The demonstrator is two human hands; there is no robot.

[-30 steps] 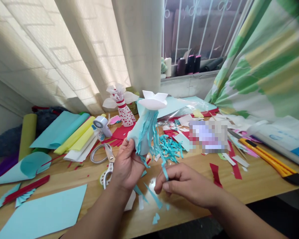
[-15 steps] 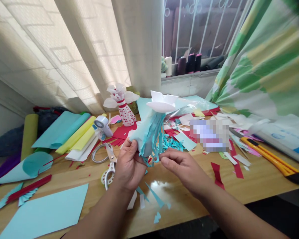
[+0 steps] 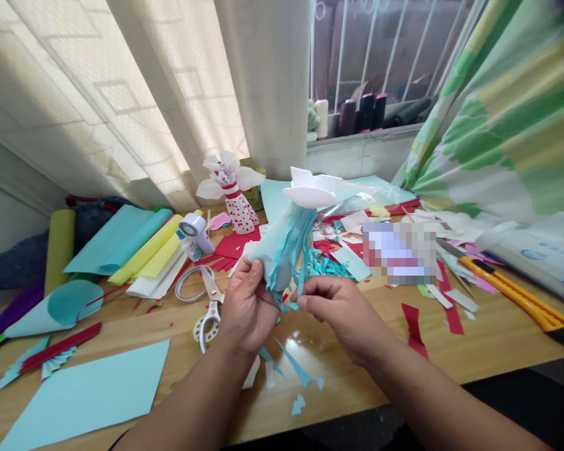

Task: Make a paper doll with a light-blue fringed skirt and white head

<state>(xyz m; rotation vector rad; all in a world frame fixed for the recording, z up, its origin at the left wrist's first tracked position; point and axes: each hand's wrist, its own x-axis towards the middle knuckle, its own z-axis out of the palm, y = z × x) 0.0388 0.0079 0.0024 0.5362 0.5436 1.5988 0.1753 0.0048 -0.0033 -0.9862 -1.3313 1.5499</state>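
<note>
My left hand [image 3: 246,310] grips the body of a light-blue paper figure [image 3: 275,250], which tilts up and to the right above the wooden table. It has a white paper top [image 3: 310,197] and hanging fringe of thin light-blue strips [image 3: 291,250]. My right hand [image 3: 340,316] pinches the lower ends of those strips between thumb and fingers. Light-blue paper offcuts [image 3: 293,369] lie on the table below my hands.
Orange-handled scissors [image 3: 209,313] and a roll of tape [image 3: 190,283] lie left of my hands. A red-dotted paper figure [image 3: 235,200], coloured paper sheets [image 3: 117,247], a yellow craft knife [image 3: 516,307] and scattered scraps cover the table [image 3: 347,385].
My right hand has moved up and left from the table to the fringe and pinches it. The paper figure has tilted further right, and the view has shifted slightly.
</note>
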